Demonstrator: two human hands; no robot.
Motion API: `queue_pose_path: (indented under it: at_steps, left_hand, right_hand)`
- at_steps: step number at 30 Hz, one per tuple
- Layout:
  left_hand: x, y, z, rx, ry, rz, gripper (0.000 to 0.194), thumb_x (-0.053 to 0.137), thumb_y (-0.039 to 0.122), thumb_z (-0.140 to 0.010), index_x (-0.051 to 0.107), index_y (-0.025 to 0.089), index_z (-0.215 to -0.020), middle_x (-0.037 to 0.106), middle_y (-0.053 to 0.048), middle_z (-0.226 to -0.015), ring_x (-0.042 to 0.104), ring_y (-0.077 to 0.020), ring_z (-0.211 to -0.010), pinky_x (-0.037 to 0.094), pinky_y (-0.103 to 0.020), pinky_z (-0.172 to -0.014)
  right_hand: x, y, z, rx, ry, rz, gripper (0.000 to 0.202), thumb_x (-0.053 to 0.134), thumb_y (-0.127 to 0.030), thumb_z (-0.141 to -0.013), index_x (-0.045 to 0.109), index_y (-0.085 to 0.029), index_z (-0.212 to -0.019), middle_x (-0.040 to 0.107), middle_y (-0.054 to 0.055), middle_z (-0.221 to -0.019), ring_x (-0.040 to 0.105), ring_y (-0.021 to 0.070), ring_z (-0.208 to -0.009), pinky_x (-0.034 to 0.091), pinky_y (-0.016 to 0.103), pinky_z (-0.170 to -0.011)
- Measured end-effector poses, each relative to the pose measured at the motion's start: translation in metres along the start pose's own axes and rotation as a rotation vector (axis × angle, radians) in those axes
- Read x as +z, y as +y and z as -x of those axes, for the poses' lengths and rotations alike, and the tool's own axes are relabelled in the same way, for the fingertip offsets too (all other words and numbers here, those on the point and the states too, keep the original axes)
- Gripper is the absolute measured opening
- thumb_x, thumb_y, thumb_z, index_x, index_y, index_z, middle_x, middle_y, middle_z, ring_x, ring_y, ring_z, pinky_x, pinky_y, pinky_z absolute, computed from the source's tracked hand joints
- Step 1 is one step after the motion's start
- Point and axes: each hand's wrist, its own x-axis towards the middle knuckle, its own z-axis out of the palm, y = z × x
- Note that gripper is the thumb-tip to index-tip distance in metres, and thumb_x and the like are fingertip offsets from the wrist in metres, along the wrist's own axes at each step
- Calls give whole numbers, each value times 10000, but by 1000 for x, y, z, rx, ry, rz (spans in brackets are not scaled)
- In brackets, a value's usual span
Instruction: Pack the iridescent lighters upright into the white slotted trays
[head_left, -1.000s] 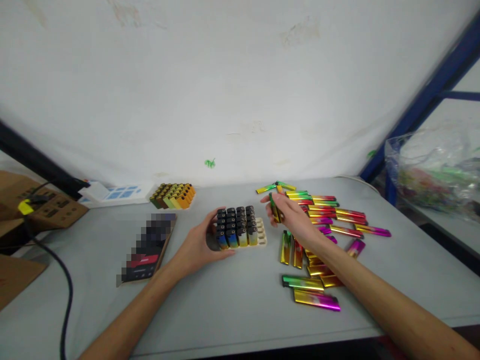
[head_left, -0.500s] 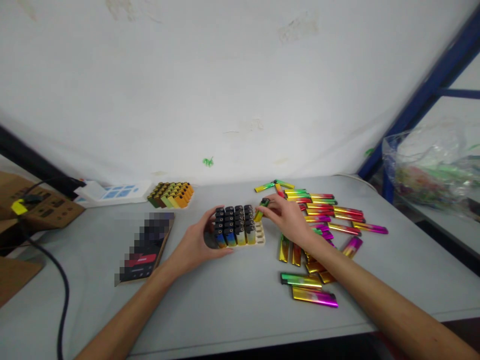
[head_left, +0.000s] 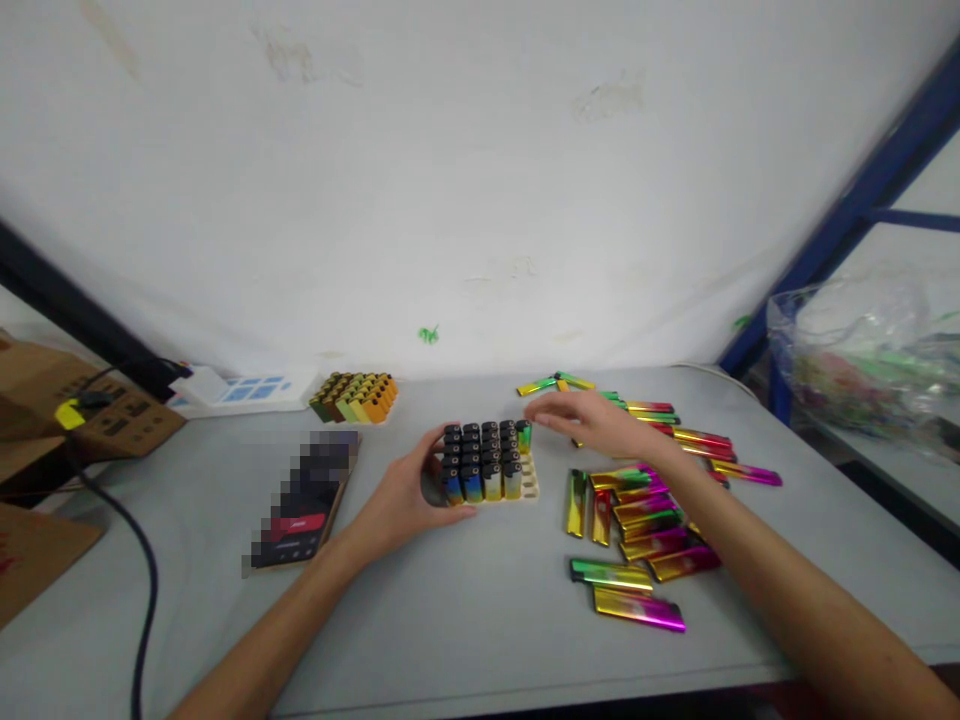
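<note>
A white tray (head_left: 530, 490) full of holes holds rows of upright black-topped lighters (head_left: 481, 465), blue, yellow and silvery at the front. My left hand (head_left: 409, 490) grips the tray's left side, thumb along the front edge and fingers round the back. At the back of the rightmost column stands a green-yellow lighter (head_left: 524, 437); several holes in front of it are bare. My right hand (head_left: 574, 415) hovers just right of that lighter's top, fingers stretched out, with nothing visible between them. Whether a fingertip touches the lighter is hard to tell.
Loose shiny lighters (head_left: 649, 515) lie scattered on the right of the grey table (head_left: 450, 620). Behind on the left stands another filled block of lighters (head_left: 356, 397). A phone (head_left: 307, 500), a power strip (head_left: 251, 390), cardboard boxes (head_left: 127, 415) and a black cable (head_left: 146, 600) occupy the left.
The green-yellow lighter, tilted in my right fingers before, now stands upright in the tray's back right hole. My right hand has let it go. The camera view has shifted slightly.
</note>
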Motion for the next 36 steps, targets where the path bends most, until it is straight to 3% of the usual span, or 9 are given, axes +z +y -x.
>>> queue_pose_path:
  at_steps: [2,4,7,14,16,19,23,33,36]
  left_hand:
    - [0,1,0,5,2,0,1031,918,424,-655,390,215,-1515,683,-139,-1362,698,-327,-1190,566,-486,-1053]
    - [0,2,1,16,8,-2,1018,914,424,-663,394,220,-1514,678,-139,-1368,703,-325,-1176,571,-484,-1043]
    - [0,2,1,36,20,-13,1001,911,415,-669,405,222,-1511,681,-134,-1367,708,-321,-1164,579,-471,-1029]
    - [0,4,2,31,20,-34,973,910,406,-670,432,212,-1494,692,-130,-1353,705,-318,-1169,579,-457,-1025]
    - [0,4,2,32,17,-27,964,907,410,-669,435,214,-1487,691,-128,-1355,708,-314,-1159,575,-460,-1028]
    - [0,3,2,24,8,-26,948,899,427,-676,441,211,-1477,680,-134,-1372,712,-316,-1145,581,-463,-1016]
    - [0,4,2,24,-2,-10,1000,897,409,-685,386,223,-1524,672,-134,-1374,707,-312,-1152,577,-460,-1019]
    - [0,5,2,19,11,0,1074,905,382,-674,330,259,-1573,685,-121,-1333,712,-296,-1143,582,-446,-1002]
    - [0,3,2,28,10,-5,1074,902,392,-680,322,267,-1575,679,-119,-1343,711,-299,-1150,584,-449,-1005]
  right_hand:
    - [-7,19,-17,59,69,180,315,470,-240,-1045,734,-194,-1213,778,100,-1178,727,233,-1071,554,385,-967]
    - [-7,37,-34,96,106,403,352,453,-135,-1012,723,-146,-1238,747,147,-1250,695,261,-1155,517,410,-1030]
    - [4,57,-50,91,87,488,440,453,3,-932,704,-127,-1269,714,174,-1297,654,271,-1210,481,408,-1057]
    - [23,60,-41,86,37,544,352,488,-15,-946,735,-121,-1174,719,204,-1175,683,310,-1066,486,470,-991]
    - [18,52,-33,66,66,480,326,520,-84,-975,711,-137,-1234,716,190,-1201,682,307,-1088,495,467,-995]
    - [8,35,-17,70,208,159,339,541,-274,-1027,646,-186,-1337,724,146,-1219,692,272,-1088,538,438,-964]
    - [0,17,4,157,316,-266,409,582,-428,-998,610,-211,-1343,742,97,-1060,717,223,-870,597,405,-797]
    - [-4,4,18,210,513,-396,349,726,-488,-877,692,-228,-1107,755,95,-1065,697,227,-863,576,402,-779]
    - [-4,-2,19,229,528,-524,390,754,-511,-851,694,-225,-1109,734,58,-939,672,209,-798,569,394,-771]
